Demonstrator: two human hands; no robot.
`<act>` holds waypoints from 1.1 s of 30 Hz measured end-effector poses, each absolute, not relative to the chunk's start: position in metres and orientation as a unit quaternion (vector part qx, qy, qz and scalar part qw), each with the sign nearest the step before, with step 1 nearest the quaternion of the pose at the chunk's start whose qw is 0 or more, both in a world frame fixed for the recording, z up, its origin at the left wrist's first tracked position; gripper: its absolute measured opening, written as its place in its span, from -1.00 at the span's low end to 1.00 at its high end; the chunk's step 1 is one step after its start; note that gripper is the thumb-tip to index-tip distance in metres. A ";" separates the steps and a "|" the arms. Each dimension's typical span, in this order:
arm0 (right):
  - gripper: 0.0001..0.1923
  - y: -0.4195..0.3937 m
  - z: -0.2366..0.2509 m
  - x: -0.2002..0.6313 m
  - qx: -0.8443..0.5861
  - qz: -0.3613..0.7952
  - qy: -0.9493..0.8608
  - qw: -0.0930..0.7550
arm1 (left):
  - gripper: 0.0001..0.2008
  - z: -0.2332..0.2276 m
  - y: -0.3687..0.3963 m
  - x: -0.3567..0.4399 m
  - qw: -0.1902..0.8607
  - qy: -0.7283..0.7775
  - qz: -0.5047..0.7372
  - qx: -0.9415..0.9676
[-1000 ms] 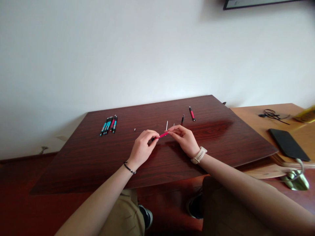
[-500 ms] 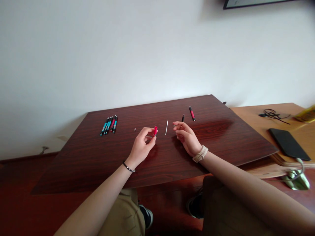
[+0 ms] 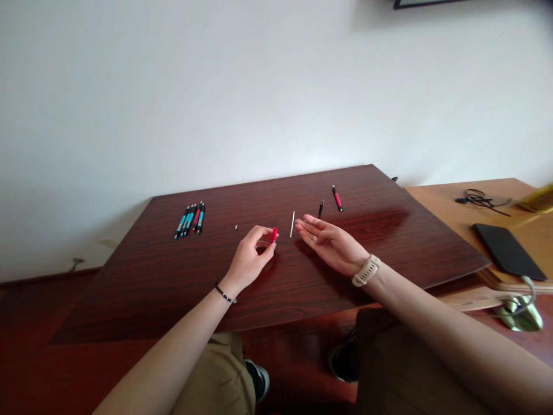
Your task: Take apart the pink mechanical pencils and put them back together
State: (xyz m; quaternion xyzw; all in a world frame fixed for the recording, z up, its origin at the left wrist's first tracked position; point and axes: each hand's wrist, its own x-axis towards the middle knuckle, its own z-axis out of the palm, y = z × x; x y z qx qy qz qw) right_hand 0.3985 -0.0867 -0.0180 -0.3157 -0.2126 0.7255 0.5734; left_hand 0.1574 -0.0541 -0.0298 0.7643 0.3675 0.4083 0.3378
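Note:
My left hand (image 3: 252,253) pinches a short red pen barrel (image 3: 274,234) upright between thumb and fingertips, above the dark wooden table (image 3: 207,288). My right hand (image 3: 334,246) is turned palm up with its fingers stretched out. A tiny pale spot shows by its fingers; I cannot make out what it is. Between the hands lies a thin white ink refill (image 3: 292,223). Just beyond the right fingers is a black pen part (image 3: 321,208). A tiny light-coloured piece (image 3: 236,227) sits left of my left hand.
Several blue and red pens (image 3: 190,219) lie in a row at the left. A red and black pen (image 3: 337,198) lies at the back right. On the lighter side table (image 3: 436,202) are a black flat object (image 3: 508,251), a coiled black cable (image 3: 479,199) and a yellow item (image 3: 538,200).
My right hand has turned palm up, its fingers straightening from a looser curl. My left hand keeps the red barrel in nearly the same place.

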 end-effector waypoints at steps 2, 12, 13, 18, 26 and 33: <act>-0.46 -0.085 -0.020 0.400 -0.312 0.729 -0.216 0.570 | -0.85 -0.029 -0.056 0.159 0.306 0.357 0.395 0.789; -0.53 -0.094 -0.014 0.389 -0.256 0.686 -0.306 0.608 | -0.84 -0.020 -0.063 0.163 0.204 0.296 0.390 0.847; -0.53 -0.097 -0.010 0.385 -0.246 0.674 -0.327 0.616 | -0.84 -0.019 -0.064 0.164 0.195 0.288 0.394 0.851; -0.54 -0.108 0.007 0.369 -0.207 0.613 -0.434 0.627 | -0.86 -0.018 -0.068 0.168 0.196 0.274 0.388 0.858; -0.56 -0.099 0.002 0.356 -0.186 0.585 -0.480 0.626 | -0.81 -0.019 -0.071 0.169 0.241 0.290 0.362 0.853; -0.63 -0.097 -0.005 0.351 -0.200 0.554 -0.518 0.621 | -0.79 -0.020 -0.072 0.169 0.288 0.302 0.355 0.837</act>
